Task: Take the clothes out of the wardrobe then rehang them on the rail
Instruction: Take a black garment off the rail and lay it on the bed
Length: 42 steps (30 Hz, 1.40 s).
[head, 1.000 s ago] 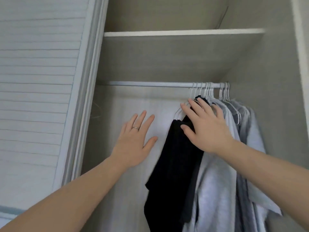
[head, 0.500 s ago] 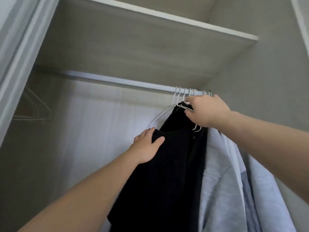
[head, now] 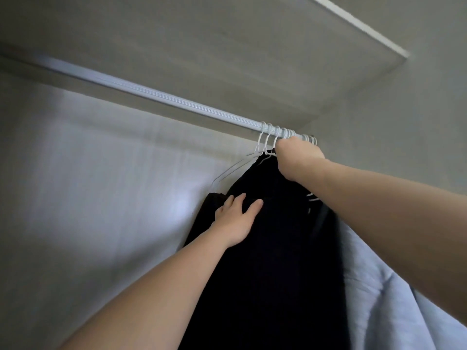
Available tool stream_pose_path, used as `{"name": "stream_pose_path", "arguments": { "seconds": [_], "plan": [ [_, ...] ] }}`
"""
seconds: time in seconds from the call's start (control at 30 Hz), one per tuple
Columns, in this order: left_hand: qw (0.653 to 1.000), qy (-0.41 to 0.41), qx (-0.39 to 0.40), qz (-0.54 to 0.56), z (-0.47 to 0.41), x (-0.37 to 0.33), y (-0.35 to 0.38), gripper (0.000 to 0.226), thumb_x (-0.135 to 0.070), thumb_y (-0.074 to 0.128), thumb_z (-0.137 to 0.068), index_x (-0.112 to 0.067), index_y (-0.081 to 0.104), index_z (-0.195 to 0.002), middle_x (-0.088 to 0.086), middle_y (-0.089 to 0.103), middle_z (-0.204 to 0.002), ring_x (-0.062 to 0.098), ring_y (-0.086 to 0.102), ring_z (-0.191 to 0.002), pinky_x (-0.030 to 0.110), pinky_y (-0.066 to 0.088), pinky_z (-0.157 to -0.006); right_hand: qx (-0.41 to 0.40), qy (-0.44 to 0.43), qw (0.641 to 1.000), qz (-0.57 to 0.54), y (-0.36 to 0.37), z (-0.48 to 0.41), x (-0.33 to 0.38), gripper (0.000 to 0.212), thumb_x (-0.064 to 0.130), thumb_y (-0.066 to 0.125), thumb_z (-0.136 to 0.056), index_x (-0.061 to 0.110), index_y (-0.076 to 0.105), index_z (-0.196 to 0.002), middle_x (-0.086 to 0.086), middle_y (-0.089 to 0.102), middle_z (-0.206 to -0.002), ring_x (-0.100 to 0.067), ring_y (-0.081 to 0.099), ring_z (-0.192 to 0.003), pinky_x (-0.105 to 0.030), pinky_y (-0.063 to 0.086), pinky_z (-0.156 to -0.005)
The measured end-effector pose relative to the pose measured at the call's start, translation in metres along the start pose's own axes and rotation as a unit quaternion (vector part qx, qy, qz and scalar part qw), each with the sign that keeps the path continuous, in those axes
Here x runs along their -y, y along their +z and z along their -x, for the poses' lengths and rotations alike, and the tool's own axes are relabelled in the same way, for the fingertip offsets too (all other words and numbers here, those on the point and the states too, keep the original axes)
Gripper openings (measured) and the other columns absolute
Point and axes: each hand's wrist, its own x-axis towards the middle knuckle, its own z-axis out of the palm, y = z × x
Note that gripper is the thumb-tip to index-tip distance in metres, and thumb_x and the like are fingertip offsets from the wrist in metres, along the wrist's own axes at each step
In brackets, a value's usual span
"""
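Note:
A silver rail [head: 151, 93] runs across the wardrobe under a shelf. Several white wire hangers [head: 271, 135] are bunched at its right end. A black garment [head: 265, 261] hangs from them, with a pale blue-grey garment [head: 379, 286] to its right. My right hand [head: 297, 157] is curled round the hanger necks just under the rail; its fingers are hidden behind the back of the hand. My left hand [head: 237, 219] grips the upper left edge of the black garment, thumb on the front.
The underside of the wardrobe shelf [head: 227, 46] sits close above the rail. The pale back panel [head: 101, 185] fills the left, and the side wall [head: 404, 122] stands right beside the hangers.
My right hand rose from the black garment's shoulder to the hanger necks and closed on them. My left hand went from spread in the air to holding the black garment. The view tilted upward.

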Motion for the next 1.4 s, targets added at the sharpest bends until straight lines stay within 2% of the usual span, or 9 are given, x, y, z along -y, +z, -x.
{"name": "stream_pose_path", "arguments": {
  "seconds": [0.1,0.2,0.27,0.5,0.6,0.77,0.9,1.13,1.4],
  "plan": [
    [1.000,0.007,-0.004,-0.009,-0.002,0.001,0.004,0.078,-0.076,0.030,-0.091,-0.036,0.018,-0.157,-0.004,0.005,-0.167,0.029,0.002,-0.153,0.052,0.011,-0.122,0.001,0.021,1.000,-0.010,0.004,-0.005,0.003,0.023,0.000,0.047,-0.090,0.006,0.057,-0.109,-0.012,0.055,-0.102,-0.036,0.060,-0.095,-0.038,0.041,-0.069],
    [1.000,0.011,-0.006,-0.011,-0.004,0.005,0.003,0.077,-0.074,0.031,-0.092,-0.036,0.017,-0.157,-0.005,0.003,-0.167,0.029,0.001,-0.152,0.050,0.011,-0.121,-0.005,0.031,0.999,-0.045,0.005,-0.010,0.005,0.008,0.002,0.046,-0.089,0.008,0.050,-0.088,-0.008,0.047,-0.086,-0.033,0.052,-0.080,-0.036,0.041,-0.068],
    [1.000,0.015,-0.013,-0.011,-0.005,0.009,0.002,0.075,-0.073,0.031,-0.093,-0.036,0.017,-0.157,-0.006,0.002,-0.167,0.028,-0.001,-0.152,0.049,0.011,-0.120,-0.002,0.045,0.995,-0.086,0.005,-0.015,0.005,0.017,0.006,0.048,-0.092,0.008,0.043,-0.076,-0.010,0.050,-0.086,-0.029,0.049,-0.073,-0.033,0.040,-0.065],
    [0.998,0.030,-0.047,-0.006,-0.005,0.017,0.005,0.074,-0.072,0.028,-0.093,-0.038,0.012,-0.157,-0.006,-0.002,-0.167,0.023,-0.009,-0.152,0.045,0.006,-0.121,-0.036,0.045,0.984,-0.166,-0.006,-0.017,0.012,0.015,0.013,0.045,-0.097,0.002,0.056,-0.100,-0.016,0.055,-0.103,-0.029,0.042,-0.085,-0.030,0.033,-0.071],
    [0.996,0.043,-0.072,-0.009,-0.008,0.014,-0.001,0.073,-0.072,0.027,-0.094,-0.038,0.012,-0.157,-0.006,-0.003,-0.167,0.022,-0.009,-0.152,0.045,0.006,-0.121,-0.037,0.057,0.982,-0.176,-0.015,-0.018,0.013,0.021,0.013,0.046,-0.097,0.000,0.058,-0.109,-0.012,0.051,-0.094,-0.031,0.045,-0.079,-0.030,0.035,-0.067],
    [0.992,0.077,-0.101,-0.018,-0.008,0.006,-0.012,0.072,-0.072,0.027,-0.093,-0.039,0.013,-0.155,-0.006,-0.002,-0.167,0.017,-0.009,-0.152,0.045,0.008,-0.121,-0.041,0.085,0.973,-0.212,-0.028,-0.020,0.009,0.013,0.010,0.047,-0.095,0.003,0.050,-0.084,-0.015,0.049,-0.087,-0.032,0.043,-0.066,-0.031,0.036,-0.064],
    [0.988,0.091,-0.118,-0.036,-0.002,-0.005,-0.018,0.073,-0.072,0.027,-0.093,-0.037,0.013,-0.156,-0.006,-0.002,-0.167,0.016,-0.009,-0.152,0.045,0.008,-0.121,-0.047,0.073,0.970,-0.229,-0.040,-0.013,0.004,0.026,0.012,0.047,-0.096,0.004,0.045,-0.071,-0.018,0.051,-0.084,-0.035,0.046,-0.074,-0.032,0.036,-0.065],
    [0.960,0.122,-0.238,-0.081,0.035,-0.037,-0.027,0.072,-0.064,0.025,-0.096,-0.032,0.005,-0.157,-0.005,-0.006,-0.166,0.018,-0.010,-0.152,0.044,0.006,-0.123,-0.076,0.036,0.963,-0.256,-0.064,0.055,-0.032,0.026,0.016,0.045,-0.095,-0.003,0.063,-0.089,-0.019,0.066,-0.090,-0.040,0.059,-0.087,-0.040,0.051,-0.075],
    [0.929,0.172,-0.296,-0.137,0.086,-0.116,-0.023,0.071,-0.054,0.037,-0.099,-0.023,0.011,-0.157,0.004,0.003,-0.167,0.025,-0.002,-0.153,0.046,0.005,-0.123,-0.102,0.009,0.967,-0.235,-0.120,0.170,-0.110,0.023,0.019,0.052,-0.097,0.008,0.066,-0.083,0.004,0.053,-0.057,-0.008,0.048,-0.052,-0.016,0.033,-0.047]
  ]
}}
